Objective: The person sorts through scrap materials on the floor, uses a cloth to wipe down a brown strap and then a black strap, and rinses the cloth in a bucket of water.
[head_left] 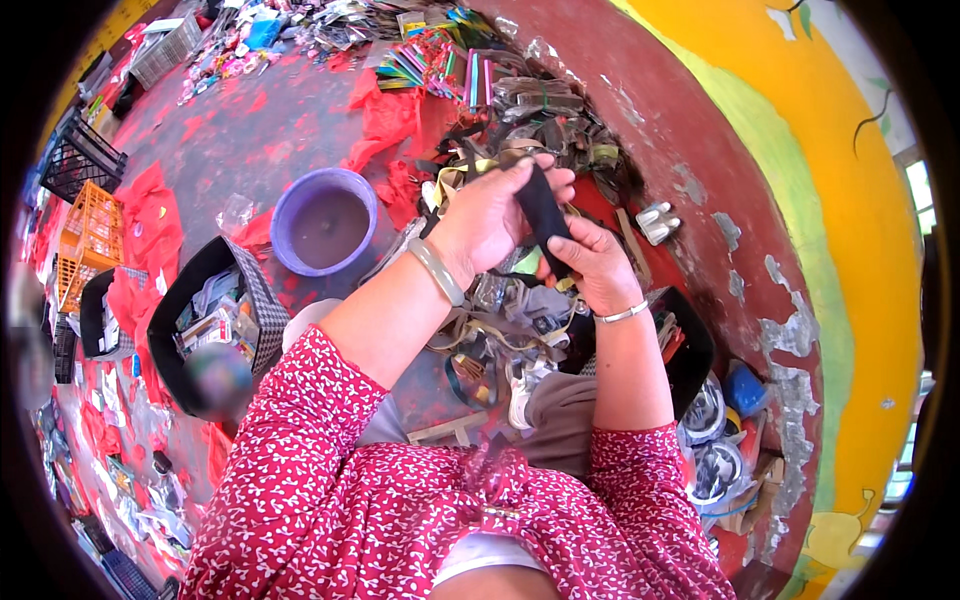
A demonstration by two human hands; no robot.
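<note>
Both my hands hold a narrow black strap over a heap of watch straps and small parts on the red floor. My left hand grips the strap's upper end, with a pale bangle on that wrist. My right hand pinches its lower end and wears a thin silver bracelet. My red patterned sleeves fill the lower part of the picture.
A purple bowl sits left of my hands. A black basket holds packets and a round object. An orange crate and a black crate stand far left. Coloured packets lie beyond, and a yellow and green wall rises at right.
</note>
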